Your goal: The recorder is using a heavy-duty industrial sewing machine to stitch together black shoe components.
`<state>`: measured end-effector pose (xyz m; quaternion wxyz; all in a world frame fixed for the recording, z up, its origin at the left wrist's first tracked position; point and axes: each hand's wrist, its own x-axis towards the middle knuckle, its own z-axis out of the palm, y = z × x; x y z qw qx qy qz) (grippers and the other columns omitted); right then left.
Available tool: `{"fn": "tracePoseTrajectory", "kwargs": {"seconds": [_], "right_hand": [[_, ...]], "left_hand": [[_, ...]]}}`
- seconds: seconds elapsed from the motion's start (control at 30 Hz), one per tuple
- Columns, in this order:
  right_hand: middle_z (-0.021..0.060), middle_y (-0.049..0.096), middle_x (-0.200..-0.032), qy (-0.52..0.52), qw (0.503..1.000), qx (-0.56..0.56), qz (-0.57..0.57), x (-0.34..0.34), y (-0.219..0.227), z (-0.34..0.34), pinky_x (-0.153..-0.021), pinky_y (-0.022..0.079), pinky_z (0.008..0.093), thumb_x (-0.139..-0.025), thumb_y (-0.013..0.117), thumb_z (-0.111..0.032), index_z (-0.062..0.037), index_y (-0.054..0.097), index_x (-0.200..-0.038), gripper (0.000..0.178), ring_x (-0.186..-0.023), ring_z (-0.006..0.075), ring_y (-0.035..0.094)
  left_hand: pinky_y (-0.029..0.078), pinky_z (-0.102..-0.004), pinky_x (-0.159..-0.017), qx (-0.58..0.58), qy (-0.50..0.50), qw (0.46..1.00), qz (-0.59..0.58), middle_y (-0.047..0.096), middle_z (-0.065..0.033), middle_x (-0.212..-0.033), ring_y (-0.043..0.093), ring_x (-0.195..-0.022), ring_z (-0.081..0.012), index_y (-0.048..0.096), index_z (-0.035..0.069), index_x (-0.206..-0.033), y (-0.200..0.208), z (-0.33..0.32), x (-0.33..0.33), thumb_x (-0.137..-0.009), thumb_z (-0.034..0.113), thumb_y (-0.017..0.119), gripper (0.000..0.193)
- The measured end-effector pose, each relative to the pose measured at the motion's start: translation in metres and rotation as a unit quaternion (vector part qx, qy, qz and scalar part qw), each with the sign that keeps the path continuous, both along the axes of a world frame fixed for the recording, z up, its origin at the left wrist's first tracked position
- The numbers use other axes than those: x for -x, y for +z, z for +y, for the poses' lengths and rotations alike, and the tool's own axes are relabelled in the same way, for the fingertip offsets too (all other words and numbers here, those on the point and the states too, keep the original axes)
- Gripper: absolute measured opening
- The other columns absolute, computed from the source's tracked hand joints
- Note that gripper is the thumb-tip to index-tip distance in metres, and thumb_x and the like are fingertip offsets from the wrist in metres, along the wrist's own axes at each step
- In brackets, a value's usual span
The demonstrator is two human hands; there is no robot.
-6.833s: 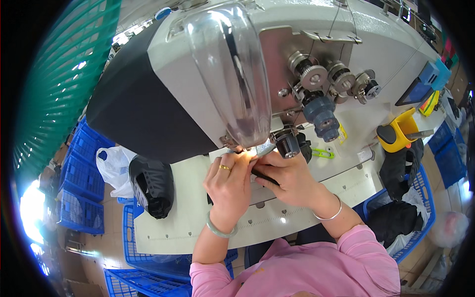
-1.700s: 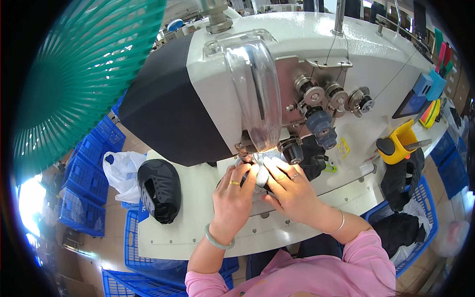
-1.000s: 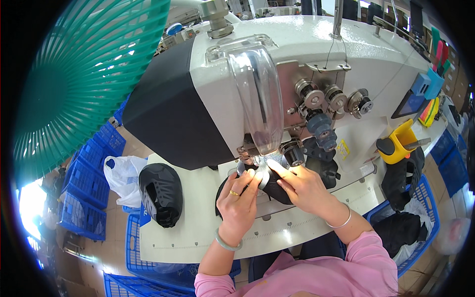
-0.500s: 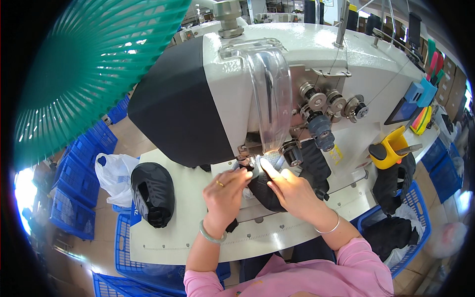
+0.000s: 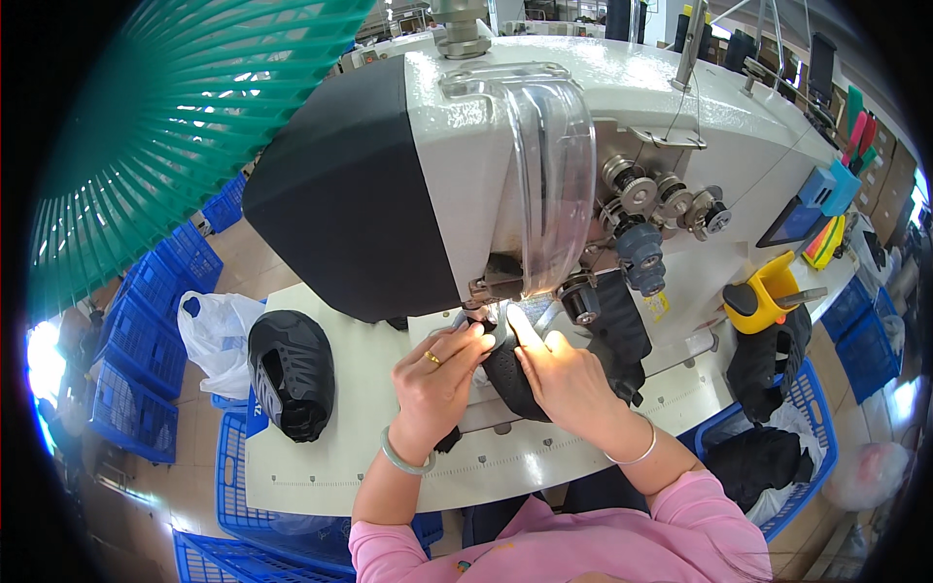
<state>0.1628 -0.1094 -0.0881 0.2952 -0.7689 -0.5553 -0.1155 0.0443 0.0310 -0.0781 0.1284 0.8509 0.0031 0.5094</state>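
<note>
A black and grey shoe upper (image 5: 505, 374) lies under the needle area of a large white sewing machine (image 5: 466, 185) with a black end cover. My left hand (image 5: 435, 374), wearing a ring and a bangle, pinches the upper's edge left of the needle. My right hand (image 5: 564, 374) grips the same upper from the right, its index finger stretched along the grey part close to the lit needle. The fingertips hide some of the edge. More black shoe material (image 5: 622, 325) lies right of the needle.
A finished-looking dark shoe upper (image 5: 292, 374) stands on the table's left. A green fan guard (image 5: 175, 146) juts in at upper left. On the right are a yellow holder (image 5: 768, 296) and a blue basket (image 5: 821, 418) holding black pieces. Blue crates (image 5: 146, 379) stand at left.
The view has shifted slightly. Both hands stay at the needle on the shoe upper, and its black perforated part now shows more plainly between them.
</note>
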Motion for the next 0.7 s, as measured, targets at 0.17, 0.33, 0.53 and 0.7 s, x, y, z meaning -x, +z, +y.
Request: {"fn": "tracePoseTrajectory", "kwargs": {"seconds": [0.17, 0.33, 0.53, 0.7], "right_hand": [[0.0169, 0.053, -0.071, -0.01, 1.0, -0.006, 0.001, 0.001, 0.001, 0.004, -0.053, 0.048, 0.042, -0.096, 0.055, -0.019, -0.0055, 0.044, -0.142, 0.049, -0.057, 0.0341, 0.057], [0.0178, 0.056, -0.073, -0.008, 1.0, -0.003, -0.002, -0.003, -0.001, 0.011, -0.055, 0.049, 0.0412, -0.095, 0.056, -0.019, -0.0033, 0.046, -0.139, 0.048, -0.061, 0.0341, 0.059], [0.0216, 0.062, -0.078, 0.009, 1.0, -0.023, -0.002, -0.02, 0.003, 0.014, -0.054, 0.05, 0.0409, -0.094, 0.058, -0.019, 0.0027, 0.053, -0.127, 0.04, -0.061, 0.0349, 0.063], [0.0181, 0.061, -0.069, 0.02, 0.999, -0.041, 0.003, -0.031, 0.003, 0.02, -0.049, 0.052, 0.0442, -0.091, 0.058, -0.022, -0.0036, 0.058, -0.082, 0.021, -0.058, 0.0379, 0.063]], "left_hand": [[0.057, -0.0323, -0.075, -0.003, -0.002, 1.0, 0.005, 0.071, -0.0103, -0.091, 0.07, -0.081, -0.0265, 0.073, 0.002, -0.088, 0.0, 0.004, -0.001, -0.067, -0.008, 0.07, 0.024], [0.059, -0.0331, -0.077, -0.029, -0.004, 1.0, -0.003, 0.07, -0.0084, -0.094, 0.07, -0.085, -0.0265, 0.072, -0.001, -0.088, 0.0, 0.01, -0.004, -0.07, -0.008, 0.069, 0.02], [0.058, -0.032, -0.076, -0.074, 0.012, 0.997, -0.001, 0.07, -0.0067, -0.096, 0.069, -0.085, -0.0247, 0.071, 0.0, -0.09, 0.002, 0.011, -0.008, -0.072, -0.005, 0.068, 0.019], [0.057, -0.0312, -0.072, -0.116, 0.041, 0.992, 0.021, 0.069, -0.0057, -0.094, 0.068, -0.082, -0.0223, 0.07, 0.001, -0.093, 0.002, 0.009, -0.007, -0.072, 0.0, 0.07, 0.021]]}}
